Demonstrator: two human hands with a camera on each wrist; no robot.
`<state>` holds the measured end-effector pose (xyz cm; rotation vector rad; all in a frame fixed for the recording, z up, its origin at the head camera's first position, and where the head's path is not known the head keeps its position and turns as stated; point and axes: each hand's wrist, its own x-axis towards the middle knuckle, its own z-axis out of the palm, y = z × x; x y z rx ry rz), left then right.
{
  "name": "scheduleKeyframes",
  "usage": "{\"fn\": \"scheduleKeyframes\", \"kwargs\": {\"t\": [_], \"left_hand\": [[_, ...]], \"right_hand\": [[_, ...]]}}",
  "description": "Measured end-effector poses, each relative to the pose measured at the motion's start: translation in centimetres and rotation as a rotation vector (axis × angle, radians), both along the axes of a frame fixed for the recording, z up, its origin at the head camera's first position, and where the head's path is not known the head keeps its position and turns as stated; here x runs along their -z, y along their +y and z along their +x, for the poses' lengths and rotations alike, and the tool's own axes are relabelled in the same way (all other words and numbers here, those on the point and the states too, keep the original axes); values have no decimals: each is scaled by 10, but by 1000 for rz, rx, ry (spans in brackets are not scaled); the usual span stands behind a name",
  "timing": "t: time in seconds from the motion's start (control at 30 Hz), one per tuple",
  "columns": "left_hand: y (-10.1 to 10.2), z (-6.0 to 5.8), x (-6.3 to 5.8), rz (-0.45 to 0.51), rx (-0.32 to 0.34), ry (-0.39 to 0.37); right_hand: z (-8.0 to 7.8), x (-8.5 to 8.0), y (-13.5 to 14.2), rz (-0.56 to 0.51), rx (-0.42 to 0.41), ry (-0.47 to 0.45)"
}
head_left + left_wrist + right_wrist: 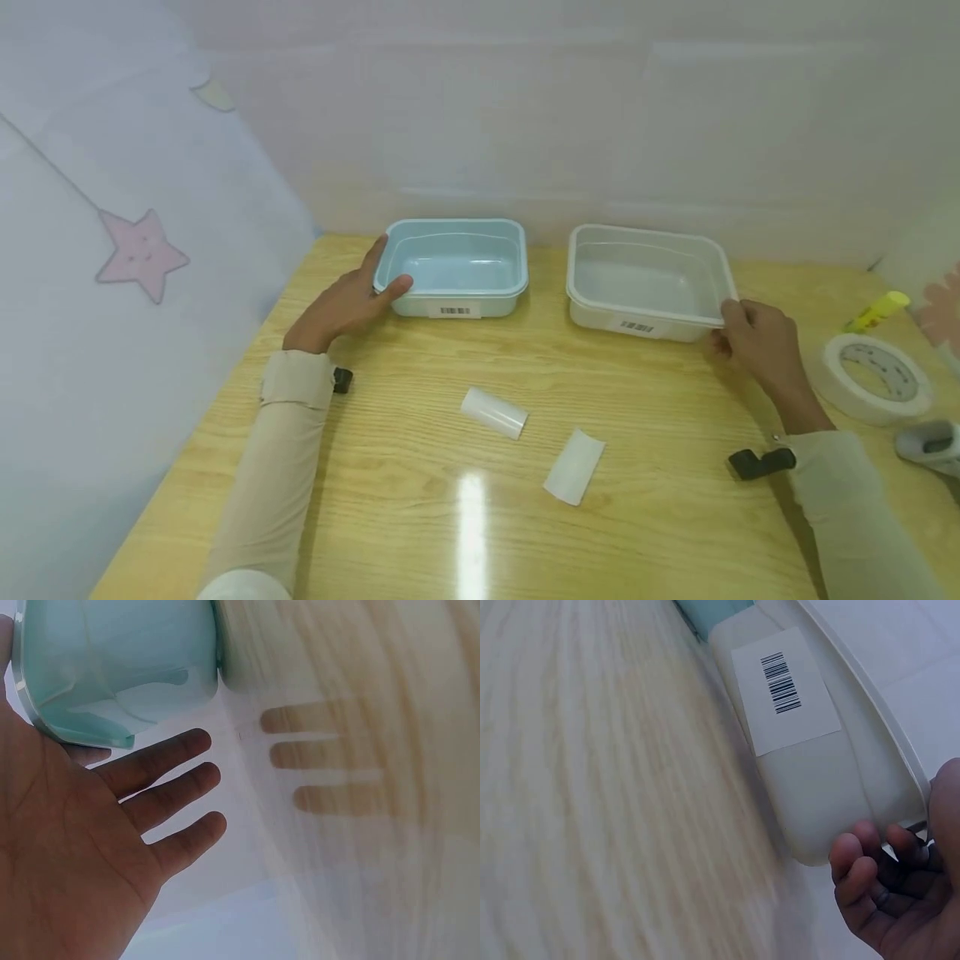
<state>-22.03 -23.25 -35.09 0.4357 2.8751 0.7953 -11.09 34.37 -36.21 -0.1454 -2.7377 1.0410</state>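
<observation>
At the back left of the table sits a light blue plastic container with a barcode label. My left hand is at its left end, thumb over the rim and index finger along the outer side; in the left wrist view, the other fingers stretch out straight beside it. To the right is a white plastic container, also with a barcode label. My right hand pinches its front right rim corner, its fingers curled under the edge in the right wrist view.
Two small curled white pieces, one rolled like a half tube and one flatter, lie mid-table. A roll of white tape, a yellow glue stick and a grey-white tool are at the right. A pale cloth hangs behind.
</observation>
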Motion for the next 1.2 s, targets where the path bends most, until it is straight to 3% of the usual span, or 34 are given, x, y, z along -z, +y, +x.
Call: {"fn": "scheduleKeyframes", "kwargs": {"t": [0.2, 0.47, 0.6, 0.77, 0.93, 1.2], "left_hand": [[5, -1, 4, 7, 12, 11], [14, -1, 4, 13, 22, 15], [17, -1, 2, 9, 20, 22], [21, -1, 1, 14, 18, 11], [26, -1, 3, 36, 14, -2], [44, -2, 7, 78, 42, 17]], "right_hand": [[2, -11, -9, -113, 7, 42], [-3, -51, -37, -204, 33, 98], [-10, -71, -59, -302, 4, 115], [-24, -88, -92, -313, -63, 142], [-39, -92, -125, -334, -132, 162], [-57, -79, -162, -306, -178, 149]]}}
